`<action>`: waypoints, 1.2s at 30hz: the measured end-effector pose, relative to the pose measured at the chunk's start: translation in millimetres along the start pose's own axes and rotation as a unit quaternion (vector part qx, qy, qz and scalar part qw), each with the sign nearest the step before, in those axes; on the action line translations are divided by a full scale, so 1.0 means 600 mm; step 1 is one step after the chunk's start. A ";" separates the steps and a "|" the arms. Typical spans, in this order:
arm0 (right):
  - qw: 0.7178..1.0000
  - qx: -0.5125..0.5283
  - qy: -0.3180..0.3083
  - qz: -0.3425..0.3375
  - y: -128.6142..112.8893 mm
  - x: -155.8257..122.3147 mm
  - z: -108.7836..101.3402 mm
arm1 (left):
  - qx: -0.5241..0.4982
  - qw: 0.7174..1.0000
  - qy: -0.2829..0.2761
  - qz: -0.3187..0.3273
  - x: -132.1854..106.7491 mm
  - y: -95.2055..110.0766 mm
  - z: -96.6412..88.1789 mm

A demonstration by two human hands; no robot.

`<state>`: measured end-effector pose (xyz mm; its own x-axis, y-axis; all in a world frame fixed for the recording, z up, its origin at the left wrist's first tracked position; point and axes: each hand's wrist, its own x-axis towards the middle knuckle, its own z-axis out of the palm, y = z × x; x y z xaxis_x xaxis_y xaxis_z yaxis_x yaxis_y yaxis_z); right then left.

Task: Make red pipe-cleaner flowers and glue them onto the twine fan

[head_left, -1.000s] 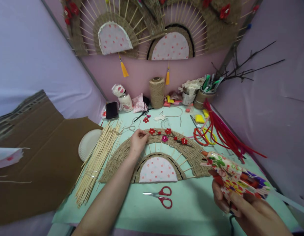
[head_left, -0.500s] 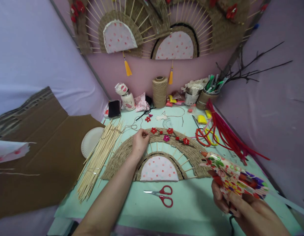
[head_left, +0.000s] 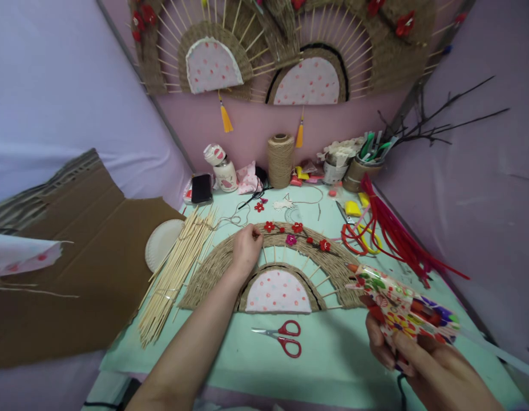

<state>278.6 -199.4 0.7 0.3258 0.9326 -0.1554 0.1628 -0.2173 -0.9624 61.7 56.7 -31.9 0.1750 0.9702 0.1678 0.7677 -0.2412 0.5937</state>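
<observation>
My right hand [head_left: 427,359] grips a flower-patterned hot glue gun [head_left: 405,311], its orange nozzle pointing left over the right end of a woven twine fan [head_left: 208,271]. A translucent glue stick [head_left: 499,348] sticks out of the gun's back. My left hand [head_left: 246,250] rests on the upper part of the fan, fingertips pinched together; what lies between them is hidden. Just right of those fingers, a dark twig [head_left: 307,235] with red flowers [head_left: 297,227] and one magenta flower [head_left: 291,240] lies along the woven band. A dotted white half-circle of cloth [head_left: 278,292] fills the fan's centre.
Red-handled scissors [head_left: 285,338] lie in front of the fan. A bundle of thin sticks [head_left: 176,277] and cardboard [head_left: 97,274] are at left. Behind stand a twine spool [head_left: 280,161] and a white bottle [head_left: 225,174]; red pipe cleaners [head_left: 392,234] lie at right.
The view has shifted slightly. My left hand stays at the same spot on the fan with its fingers curled in a little more; the glue gun stays in my right hand.
</observation>
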 end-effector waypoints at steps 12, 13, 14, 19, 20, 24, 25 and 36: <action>0.996 0.023 -0.069 0.044 -0.003 -0.007 0.005 | 0.057 0.997 -0.052 0.029 -0.013 -0.005 -0.036; 0.996 0.025 -0.069 0.044 -0.002 -0.007 0.006 | 0.048 0.997 -0.062 0.026 -0.015 -0.004 -0.042; 0.996 0.027 -0.067 0.046 -0.002 -0.007 0.007 | 0.040 0.996 -0.072 0.023 -0.017 -0.003 -0.048; 0.997 0.023 -0.054 0.055 -0.015 -0.007 0.019 | 0.042 0.996 -0.076 0.037 -0.023 0.007 -0.057; 0.997 0.020 -0.048 0.053 -0.020 -0.007 0.022 | 0.052 0.995 -0.070 0.043 -0.023 0.009 -0.054; 0.998 0.029 -0.040 0.035 -0.032 -0.010 0.027 | 0.121 0.986 -0.089 0.076 -0.022 0.017 -0.039; 0.998 0.033 -0.040 0.036 -0.033 -0.011 0.027 | 0.142 0.981 -0.102 0.079 -0.021 0.019 -0.036; 0.997 0.015 -0.049 0.052 -0.036 -0.009 0.030 | 0.231 0.958 -0.149 0.087 -0.009 0.036 -0.039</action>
<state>256.4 -194.4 18.0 0.2466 0.9297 -0.2736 0.1040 -0.3060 -0.9463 62.9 45.7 -1.5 0.4413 0.8965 -0.0401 0.8891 -0.4307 0.1548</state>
